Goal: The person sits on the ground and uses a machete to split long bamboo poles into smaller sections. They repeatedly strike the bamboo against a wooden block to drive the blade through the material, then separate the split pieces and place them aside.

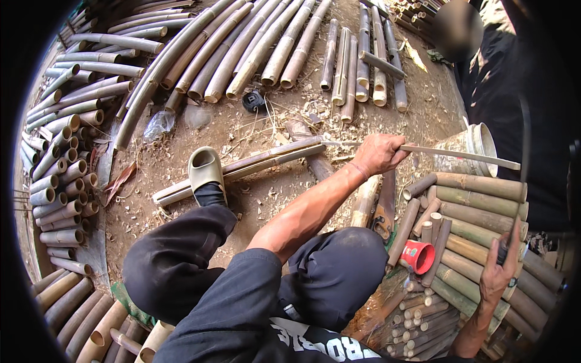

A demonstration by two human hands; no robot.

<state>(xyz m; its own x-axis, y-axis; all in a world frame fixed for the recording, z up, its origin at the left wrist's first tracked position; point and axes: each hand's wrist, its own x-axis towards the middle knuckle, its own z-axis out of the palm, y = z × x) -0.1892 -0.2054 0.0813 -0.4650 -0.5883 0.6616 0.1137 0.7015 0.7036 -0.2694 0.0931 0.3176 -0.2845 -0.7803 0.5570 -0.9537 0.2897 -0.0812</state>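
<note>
My left hand [381,152] is closed around a long, narrow, flat strip [466,156], which sticks out to the right past my fist. Its thinner left end reaches a split bamboo pole [266,162] lying across the ground. My foot in a beige sandal [206,171] presses on that pole. Out to the right, my right hand [499,269] is wrapped round the dark handle of a long, thin-bladed tool [525,139]. Its blade rises and looks blurred, so its exact kind is unclear. The blade passes close to the strip's right end.
Cut bamboo poles [266,48] lie at the back; bamboo tubes [63,181] are stacked at left. More bamboo lengths [478,196], a red container [417,256], a tipped white bucket [478,145] and a wooden-handled saw [383,219] lie at right. Another person [508,72] is at upper right.
</note>
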